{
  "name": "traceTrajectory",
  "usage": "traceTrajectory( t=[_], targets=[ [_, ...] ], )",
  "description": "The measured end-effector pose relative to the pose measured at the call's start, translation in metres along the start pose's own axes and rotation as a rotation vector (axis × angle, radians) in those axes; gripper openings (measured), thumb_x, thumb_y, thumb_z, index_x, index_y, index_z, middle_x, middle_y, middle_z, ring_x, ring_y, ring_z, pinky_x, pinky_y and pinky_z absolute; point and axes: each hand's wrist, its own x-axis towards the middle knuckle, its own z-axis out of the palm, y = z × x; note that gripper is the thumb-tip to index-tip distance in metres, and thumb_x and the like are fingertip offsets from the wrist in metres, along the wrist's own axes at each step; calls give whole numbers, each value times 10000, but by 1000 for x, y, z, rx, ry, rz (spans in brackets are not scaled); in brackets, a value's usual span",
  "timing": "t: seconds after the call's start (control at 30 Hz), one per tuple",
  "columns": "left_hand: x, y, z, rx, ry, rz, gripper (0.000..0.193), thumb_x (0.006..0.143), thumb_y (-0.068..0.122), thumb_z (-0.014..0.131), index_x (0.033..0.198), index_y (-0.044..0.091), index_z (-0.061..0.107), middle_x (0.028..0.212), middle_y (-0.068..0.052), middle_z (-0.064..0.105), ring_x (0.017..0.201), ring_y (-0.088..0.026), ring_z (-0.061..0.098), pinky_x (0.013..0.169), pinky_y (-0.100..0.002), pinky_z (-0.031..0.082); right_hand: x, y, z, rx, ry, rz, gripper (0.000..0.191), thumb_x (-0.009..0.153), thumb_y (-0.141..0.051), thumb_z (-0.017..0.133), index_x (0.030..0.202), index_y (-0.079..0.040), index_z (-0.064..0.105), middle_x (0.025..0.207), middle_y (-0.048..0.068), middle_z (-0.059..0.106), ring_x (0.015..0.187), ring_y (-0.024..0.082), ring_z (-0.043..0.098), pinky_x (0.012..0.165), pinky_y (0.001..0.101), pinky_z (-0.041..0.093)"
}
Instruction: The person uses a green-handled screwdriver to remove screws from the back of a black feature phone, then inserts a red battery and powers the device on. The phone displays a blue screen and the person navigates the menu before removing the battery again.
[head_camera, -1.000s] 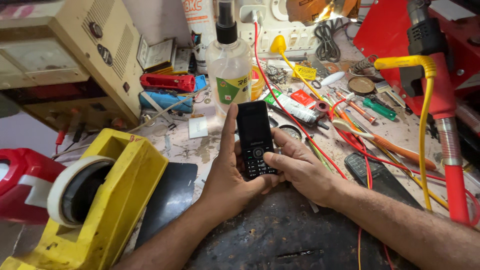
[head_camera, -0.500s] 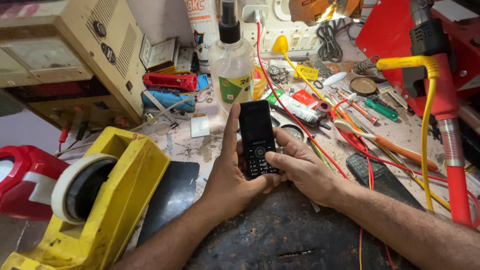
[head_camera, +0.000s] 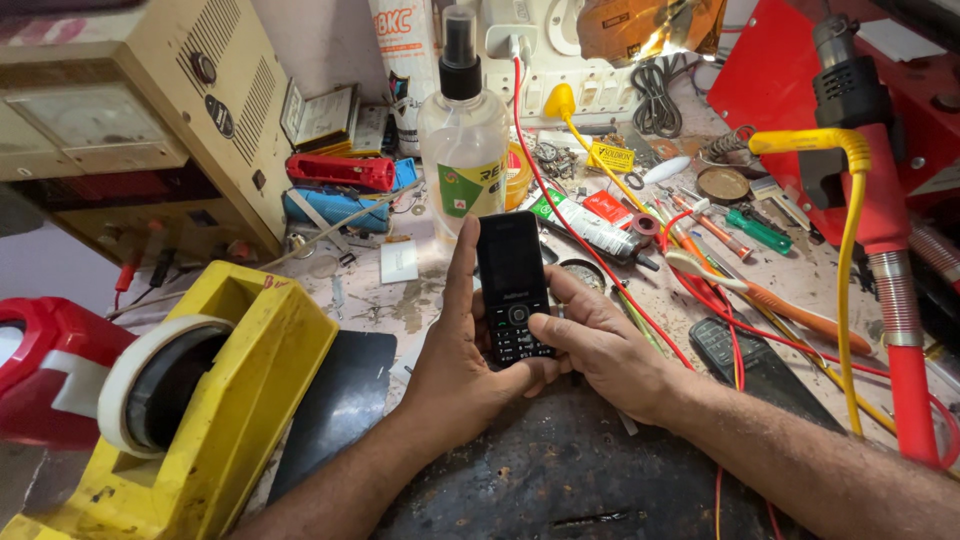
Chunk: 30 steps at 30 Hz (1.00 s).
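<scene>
A black keypad phone (head_camera: 512, 285) is held upright over a cluttered workbench, its dark screen facing me. My left hand (head_camera: 455, 350) grips it from the left side and below, thumb running up its left edge. My right hand (head_camera: 600, 345) holds it from the right, with the thumb resting on the keypad near the round centre key.
A yellow tape dispenser (head_camera: 190, 410) stands at the front left, a beige power supply box (head_camera: 130, 130) behind it. A clear spray bottle (head_camera: 462, 150) is just beyond the phone. Red and yellow wires (head_camera: 600, 250), screwdrivers (head_camera: 760, 230) and a red hot-air tool (head_camera: 885, 250) crowd the right. A second black phone (head_camera: 722, 345) lies at the right.
Both hands and the phone have stayed almost in place; the view has shifted slightly. The right thumb stays on the keypad.
</scene>
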Motion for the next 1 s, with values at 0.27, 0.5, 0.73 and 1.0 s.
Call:
traceTrajectory(
  t=[0.27, 0.5, 0.73, 1.0],
  targets=[
    [0, -1, -1, 15, -2, -8, 1319, 755, -111, 759, 1631, 295, -140, 1315, -124, 605, 1108, -177, 677, 884, -335, 625, -1, 0, -1, 6, -21, -6, 519, 1012, -141, 519, 1516, -107, 401, 1241, 56, 657, 843, 62, 665, 692, 253, 595],
    [0, -1, 0, 7, 5, 14, 1328, 754, -105, 777, 1632, 290, -139, 1325, -131, 605, 1137, -182, 674, 922, -340, 617, -1, 0, -2, 3, -26, -7, 522, 1014, -150, 527, 1518, -109, 400, 1233, 60, 660, 833, 68, 664, 692, 259, 598],
    [0, 0, 0, 5, 8, -3, 1331, 750, -104, 776, 1629, 292, -141, 1331, -126, 606, 1127, -176, 679, 899, -337, 625, 0, -1, -1, -1, -18, 5, 524, 1005, -152, 524, 1513, -116, 400, 1264, 45, 655, 880, 58, 663, 702, 253, 596],
    [0, 0, 0, 16, 7, -9, 1326, 752, -103, 770, 1636, 290, -139, 1323, -131, 613, 1102, -179, 681, 870, -337, 630, 0, -1, -1, -4, -21, 1, 532, 1005, -149, 525, 1522, -124, 401, 1238, 50, 654, 856, 64, 657, 696, 257, 596]
  ],
)
